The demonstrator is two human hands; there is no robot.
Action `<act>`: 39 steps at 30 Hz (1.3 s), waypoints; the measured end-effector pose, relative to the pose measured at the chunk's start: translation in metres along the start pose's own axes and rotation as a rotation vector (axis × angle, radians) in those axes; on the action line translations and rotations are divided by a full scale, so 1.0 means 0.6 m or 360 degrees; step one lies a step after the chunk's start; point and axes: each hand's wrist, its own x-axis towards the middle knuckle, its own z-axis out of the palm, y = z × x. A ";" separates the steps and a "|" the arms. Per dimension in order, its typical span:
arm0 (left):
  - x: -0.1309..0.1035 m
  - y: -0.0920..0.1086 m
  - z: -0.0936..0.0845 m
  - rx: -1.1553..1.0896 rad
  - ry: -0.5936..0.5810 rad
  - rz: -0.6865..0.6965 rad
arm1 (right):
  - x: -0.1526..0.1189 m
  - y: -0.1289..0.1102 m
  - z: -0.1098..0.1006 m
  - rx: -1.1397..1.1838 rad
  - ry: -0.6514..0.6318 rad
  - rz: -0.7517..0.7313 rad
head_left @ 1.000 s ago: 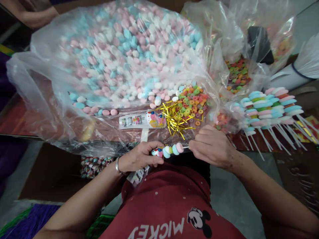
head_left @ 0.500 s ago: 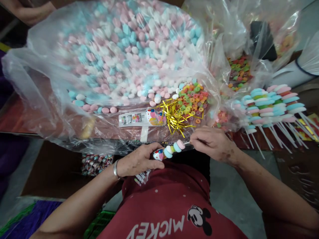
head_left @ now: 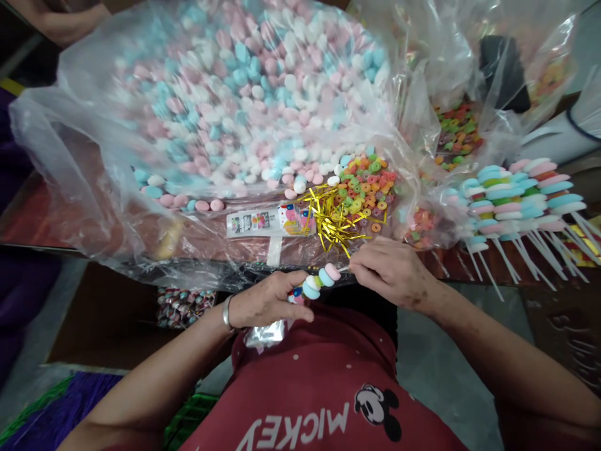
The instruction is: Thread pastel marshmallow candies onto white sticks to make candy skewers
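Observation:
Between my two hands is a marshmallow skewer (head_left: 320,280), with pink, blue and white marshmallows and a green gummy ring on a white stick. My right hand (head_left: 389,270) pinches the bare end of the stick. My left hand (head_left: 270,299) is closed around a printed clear candy wrapper (head_left: 265,335), whose tail hangs below the palm. The skewer's far end reaches into the wrapper's mouth at my left thumb and fingers. Just beyond my hands lie gold twist ties (head_left: 334,222) and a stack of flat printed wrappers (head_left: 270,220).
A large clear bag of marshmallows (head_left: 244,94) covers the table's far side. Gummy rings (head_left: 366,188) lie by the ties. Finished-looking skewers (head_left: 521,197) are piled at the right. At lower left a cardboard box (head_left: 107,319) holds wrapped candy. Another person's arm (head_left: 70,22) shows at top left.
My right hand has moved left, pushing the skewer deeper into the wrapper. The wrapper's tail now shows more below my left hand. The whole view has shifted slightly.

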 end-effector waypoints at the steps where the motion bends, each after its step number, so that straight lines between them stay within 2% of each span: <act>1: 0.002 -0.001 0.005 0.0129 0.0105 0.0026 | -0.002 0.001 0.001 0.0016 -0.0055 0.0065; 3: 0.004 -0.001 0.012 0.0335 0.0306 0.0045 | -0.004 0.004 -0.003 0.0066 -0.0176 0.0132; 5: 0.003 0.004 0.016 0.0409 0.0385 0.0018 | -0.005 0.008 -0.011 0.0139 -0.0248 0.0098; 10: -0.004 0.027 0.016 0.0320 0.0145 -0.0074 | -0.002 0.007 -0.015 0.0379 -0.0294 0.0051; 14: 0.005 0.034 0.026 0.0191 0.0157 -0.0033 | 0.000 -0.005 0.005 0.0456 -0.0281 0.0149; 17: 0.011 0.039 0.035 -0.0030 0.0173 -0.0024 | 0.001 -0.011 0.009 0.0477 -0.0251 0.0160; 20: 0.002 0.047 0.033 -0.0394 0.0164 -0.0082 | 0.003 -0.010 -0.002 0.0641 -0.0273 0.0314; 22: -0.012 0.050 0.025 -0.0593 0.0168 -0.0207 | 0.003 -0.007 -0.011 0.0735 -0.0287 0.0418; 24: -0.028 0.049 0.018 -0.0779 0.0093 -0.0388 | 0.002 -0.002 -0.017 0.0735 -0.0256 0.0441; 26: -0.040 0.043 0.015 -0.1002 -0.0030 -0.0567 | 0.001 0.002 -0.018 0.0642 -0.0195 0.0354; 28: -0.047 0.032 0.017 -0.1200 -0.0050 -0.0652 | 0.002 0.005 -0.015 0.0493 -0.0129 0.0178; 31: -0.047 0.015 0.021 -0.1305 -0.0050 -0.0666 | 0.005 0.006 -0.011 0.0270 -0.0055 -0.0101; 36: -0.042 0.000 0.016 -0.1326 -0.0359 -0.0699 | 0.008 0.005 -0.012 0.0003 0.0031 -0.0315; 39: -0.038 -0.001 0.016 -0.1333 -0.0251 -0.0645 | 0.007 -0.002 -0.014 -0.0133 0.0055 -0.0368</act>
